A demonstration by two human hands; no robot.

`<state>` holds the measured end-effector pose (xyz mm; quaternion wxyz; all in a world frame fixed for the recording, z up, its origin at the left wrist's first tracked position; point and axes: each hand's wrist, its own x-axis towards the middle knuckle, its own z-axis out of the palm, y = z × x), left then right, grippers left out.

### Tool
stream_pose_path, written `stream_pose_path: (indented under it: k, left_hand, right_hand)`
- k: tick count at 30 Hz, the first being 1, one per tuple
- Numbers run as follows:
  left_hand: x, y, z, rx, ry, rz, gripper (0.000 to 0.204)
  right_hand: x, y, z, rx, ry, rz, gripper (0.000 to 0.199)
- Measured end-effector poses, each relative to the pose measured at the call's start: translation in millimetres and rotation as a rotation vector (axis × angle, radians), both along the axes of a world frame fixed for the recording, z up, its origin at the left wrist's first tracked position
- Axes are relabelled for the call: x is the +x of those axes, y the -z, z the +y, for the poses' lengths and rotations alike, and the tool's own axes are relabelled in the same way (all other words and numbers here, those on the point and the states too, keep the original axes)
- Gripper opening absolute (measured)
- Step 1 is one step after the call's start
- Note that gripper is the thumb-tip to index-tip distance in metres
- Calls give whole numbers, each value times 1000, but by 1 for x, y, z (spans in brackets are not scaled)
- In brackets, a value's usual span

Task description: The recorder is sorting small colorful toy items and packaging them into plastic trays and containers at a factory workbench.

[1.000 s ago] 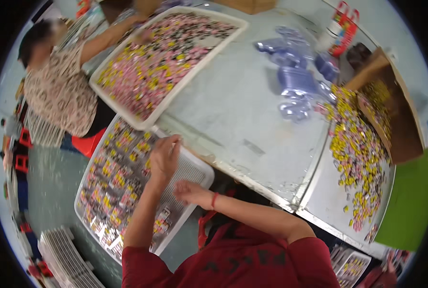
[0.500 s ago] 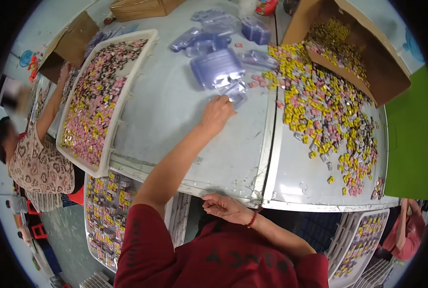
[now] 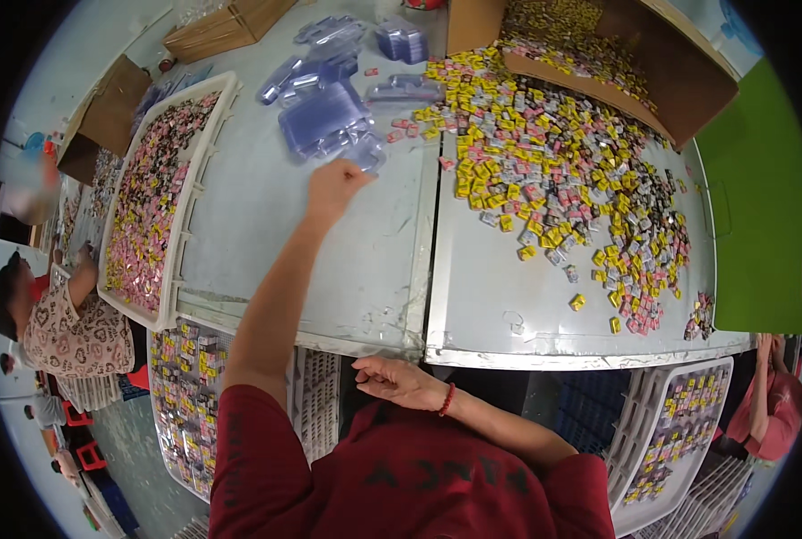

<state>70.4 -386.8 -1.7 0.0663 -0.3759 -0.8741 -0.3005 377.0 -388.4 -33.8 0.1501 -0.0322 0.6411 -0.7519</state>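
Observation:
My left hand (image 3: 332, 190) reaches across the table to the near end of a pile of clear plastic blister trays (image 3: 322, 119). Its fingers are closed in a pinch at the edge of a small clear tray (image 3: 365, 154); the fingertips are partly hidden. My right hand (image 3: 399, 383), with a red bead bracelet at the wrist, hangs at the table's front edge near my chest. Its fingers are loosely curled and apart, with nothing in them. To the right lies a wide spread of small wrapped pieces (image 3: 545, 180) in yellow, pink, grey and black.
A tipped cardboard box (image 3: 589, 79) spills pieces at the back right. On the left stands a white crate (image 3: 178, 242) of mixed pieces. Filled trays (image 3: 185, 395) and a white rack (image 3: 679, 449) sit below the table edge. A co-worker (image 3: 82, 323) works at the left.
The view has swung to the right, so the table things appear further left. My left hand stays by the clear trays. The co-worker at the left has drawn an arm back.

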Motion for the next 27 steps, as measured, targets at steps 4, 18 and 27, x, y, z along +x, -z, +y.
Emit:
stream_pose_path:
  k: [4, 18, 27]
  left_hand:
    - [-3, -29, -1, 152, -70, -374, 11]
    - [207, 0, 34, 69, 861, 14, 28]
    - [181, 10, 165, -18, 847, 279, 46]
  right_hand:
    - [15, -22, 25, -6, 25, -14, 38]
    - [99, -54, 184, 622, 1096, -130, 13]
    - [17, -23, 266, 1565, 1069, 256, 32]
